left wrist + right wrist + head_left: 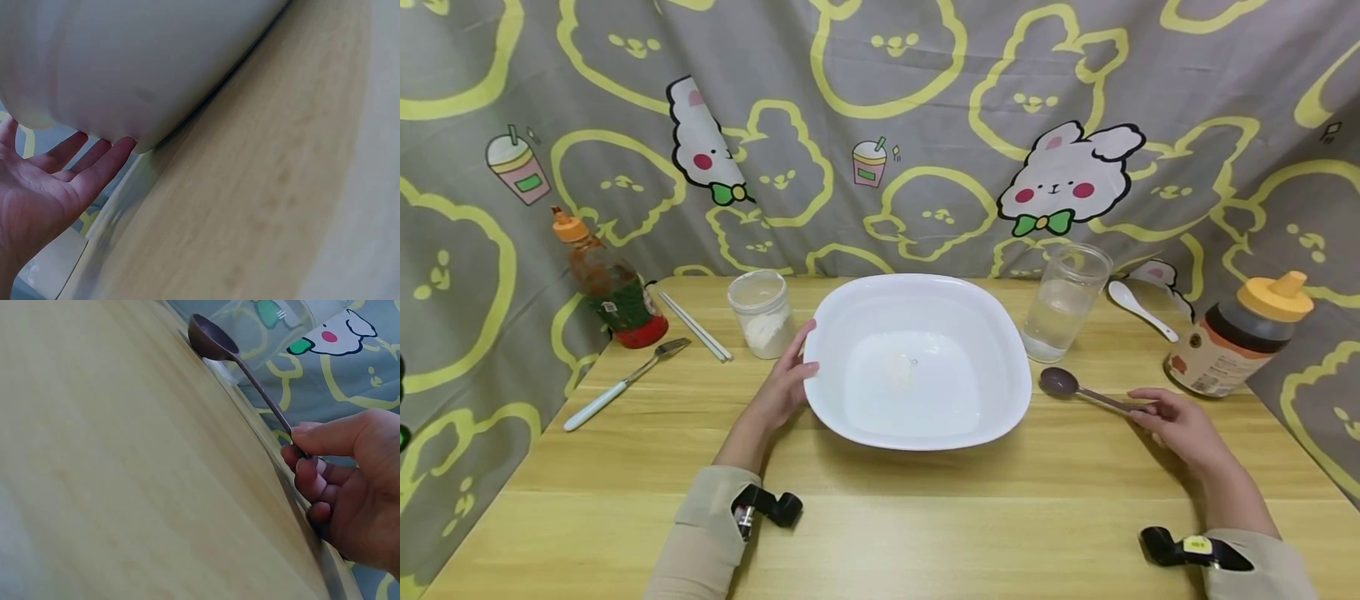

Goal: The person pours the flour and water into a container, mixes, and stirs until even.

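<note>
A white plastic basin (917, 442) stands mid-table, a pale patch and a small spot on its floor. My left hand (784, 387) holds its left side, thumb at the rim. In the left wrist view, that hand's fingertips (128, 142) touch the basin's outer wall (150, 69). To the right, a dark brown spoon (1101, 397) with a deep round bowl points toward the basin. The end of its handle is pinched between thumb and fingers of my right hand (1180, 429). In the right wrist view, the spoon's bowl (212, 340) is low over the table.
Left of the basin are a jar of white powder (763, 325), chopsticks (696, 327), a fork (625, 385) and a red sauce bottle (617, 292). On the right stand a glass of water (1060, 317), a white spoon (1142, 310) and a dark sauce bottle (1232, 342). A patterned curtain (925, 150) hangs behind.
</note>
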Demonstrator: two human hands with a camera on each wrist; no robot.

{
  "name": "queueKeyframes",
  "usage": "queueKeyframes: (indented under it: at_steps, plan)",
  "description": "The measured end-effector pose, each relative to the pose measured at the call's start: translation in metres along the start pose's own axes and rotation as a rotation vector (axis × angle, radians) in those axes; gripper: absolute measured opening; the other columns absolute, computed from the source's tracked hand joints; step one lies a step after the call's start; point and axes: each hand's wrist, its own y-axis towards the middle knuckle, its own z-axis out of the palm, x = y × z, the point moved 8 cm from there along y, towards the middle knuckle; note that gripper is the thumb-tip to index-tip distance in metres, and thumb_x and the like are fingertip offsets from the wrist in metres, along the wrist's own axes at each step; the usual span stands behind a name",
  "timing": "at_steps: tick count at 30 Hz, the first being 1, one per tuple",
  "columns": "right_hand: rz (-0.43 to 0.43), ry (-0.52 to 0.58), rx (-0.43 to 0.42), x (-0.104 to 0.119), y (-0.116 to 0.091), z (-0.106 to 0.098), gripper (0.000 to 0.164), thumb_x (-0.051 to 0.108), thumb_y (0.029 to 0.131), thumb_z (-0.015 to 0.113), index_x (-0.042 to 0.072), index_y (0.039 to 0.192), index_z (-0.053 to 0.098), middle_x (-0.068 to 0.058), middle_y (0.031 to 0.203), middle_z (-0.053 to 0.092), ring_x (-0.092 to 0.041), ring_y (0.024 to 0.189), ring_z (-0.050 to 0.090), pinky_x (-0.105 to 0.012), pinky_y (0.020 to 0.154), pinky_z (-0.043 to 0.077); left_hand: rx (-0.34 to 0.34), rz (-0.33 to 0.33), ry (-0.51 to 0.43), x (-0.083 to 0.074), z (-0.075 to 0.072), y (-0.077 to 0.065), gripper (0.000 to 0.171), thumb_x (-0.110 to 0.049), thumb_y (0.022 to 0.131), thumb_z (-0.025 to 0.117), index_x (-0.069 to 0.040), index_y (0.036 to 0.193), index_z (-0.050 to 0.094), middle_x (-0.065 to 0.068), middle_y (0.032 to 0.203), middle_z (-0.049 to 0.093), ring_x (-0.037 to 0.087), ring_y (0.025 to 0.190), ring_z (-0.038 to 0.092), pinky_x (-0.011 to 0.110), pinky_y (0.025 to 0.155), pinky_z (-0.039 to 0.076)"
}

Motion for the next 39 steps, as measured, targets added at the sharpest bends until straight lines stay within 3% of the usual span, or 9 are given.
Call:
queueKeyframes:
  at_steps: [8, 11, 14, 18, 22, 25, 28, 35, 39]
  plan:
    - [0.025, 0.152, 0.039, 0.0, 0.001, 0.001, 0.012, 0.004, 0.082, 0.055, 0.012, 0.09, 0.055, 0.003, 0.065, 0.059, -0.008, 0.052, 0.049, -0.023, 0.041, 0.039, 0.006, 0.005, 0.024, -0.001, 0.0, 0.0, 0.068, -0.003, 0.081, 0.041, -0.018, 0.139, 0.011, 0.028, 0.132, 0.018, 0.035, 0.103, 0.042, 0.036, 0.07, 0.047]
    - [-0.006, 0.253, 0.044, 0.006, 0.002, 0.0, 0.013, -0.001, 0.081, 0.054, 0.011, 0.087, 0.054, 0.002, 0.067, 0.059, -0.007, 0.055, 0.05, -0.022, 0.044, 0.041, 0.0, 0.001, 0.033, 0.0, -0.001, 0.0, 0.068, -0.004, 0.081, 0.042, -0.018, 0.139, 0.011, 0.026, 0.133, 0.019, 0.037, 0.105, 0.039, 0.037, 0.071, 0.047]
    - [-0.042, 0.286, 0.034, 0.013, 0.004, -0.002, 0.011, -0.003, 0.081, 0.054, 0.006, 0.086, 0.053, -0.001, 0.069, 0.058, -0.008, 0.058, 0.052, -0.021, 0.047, 0.044, -0.004, -0.001, 0.035, 0.0, -0.001, -0.001, 0.068, -0.004, 0.081, 0.043, -0.018, 0.139, 0.012, 0.025, 0.133, 0.02, 0.039, 0.107, 0.038, 0.038, 0.072, 0.047]
    - [-0.066, 0.316, -0.016, -0.009, 0.014, -0.012, 0.016, 0.006, 0.079, 0.059, 0.001, 0.092, 0.05, -0.001, 0.069, 0.058, -0.009, 0.058, 0.053, -0.021, 0.048, 0.045, -0.001, 0.001, 0.026, 0.0, -0.001, -0.001, 0.068, -0.004, 0.081, 0.044, -0.019, 0.139, 0.012, 0.024, 0.134, 0.02, 0.041, 0.108, 0.035, 0.037, 0.071, 0.047]
    - [-0.11, 0.412, -0.052, -0.036, 0.026, -0.029, 0.025, -0.001, 0.078, 0.058, -0.006, 0.1, 0.047, -0.005, 0.073, 0.057, -0.015, 0.06, 0.054, -0.022, 0.051, 0.046, -0.004, -0.006, 0.024, -0.001, -0.001, 0.0, 0.069, -0.005, 0.08, 0.045, -0.02, 0.139, 0.013, 0.023, 0.134, 0.02, 0.044, 0.11, 0.032, 0.036, 0.071, 0.047]
    - [-0.177, 0.467, -0.014, -0.019, 0.028, -0.034, 0.023, -0.008, 0.078, 0.054, -0.006, 0.101, 0.049, -0.008, 0.076, 0.058, -0.018, 0.062, 0.054, -0.023, 0.053, 0.046, -0.006, -0.011, 0.026, -0.002, -0.001, 0.0, 0.069, -0.005, 0.08, 0.045, -0.02, 0.139, 0.013, 0.023, 0.134, 0.02, 0.044, 0.11, 0.032, 0.036, 0.071, 0.047]
    - [-0.22, 0.501, 0.033, 0.018, 0.03, -0.03, 0.023, -0.011, 0.078, 0.053, -0.005, 0.1, 0.051, -0.009, 0.078, 0.059, -0.018, 0.062, 0.054, -0.023, 0.053, 0.046, -0.009, -0.007, 0.026, -0.003, -0.001, -0.001, 0.069, -0.005, 0.08, 0.045, -0.02, 0.139, 0.013, 0.023, 0.133, 0.021, 0.045, 0.11, 0.031, 0.036, 0.071, 0.047]
    - [-0.225, 0.267, 0.017, 0.134, 0.028, 0.004, 0.011, -0.008, 0.078, 0.055, -0.001, 0.087, 0.052, -0.004, 0.071, 0.06, -0.01, 0.057, 0.054, -0.02, 0.047, 0.044, -0.009, -0.002, 0.029, -0.003, -0.001, -0.001, 0.07, -0.006, 0.08, 0.046, -0.019, 0.139, 0.012, 0.023, 0.134, 0.02, 0.045, 0.111, 0.029, 0.036, 0.072, 0.047]
    - [-0.247, 0.216, 0.08, 0.163, 0.039, 0.027, 0.009, -0.006, 0.079, 0.054, -0.003, 0.086, 0.051, -0.003, 0.071, 0.059, -0.01, 0.059, 0.055, -0.02, 0.048, 0.044, -0.002, 0.001, 0.025, -0.002, 0.0, 0.0, 0.07, -0.006, 0.079, 0.046, -0.018, 0.139, 0.012, 0.024, 0.133, 0.02, 0.043, 0.11, 0.032, 0.035, 0.072, 0.047]
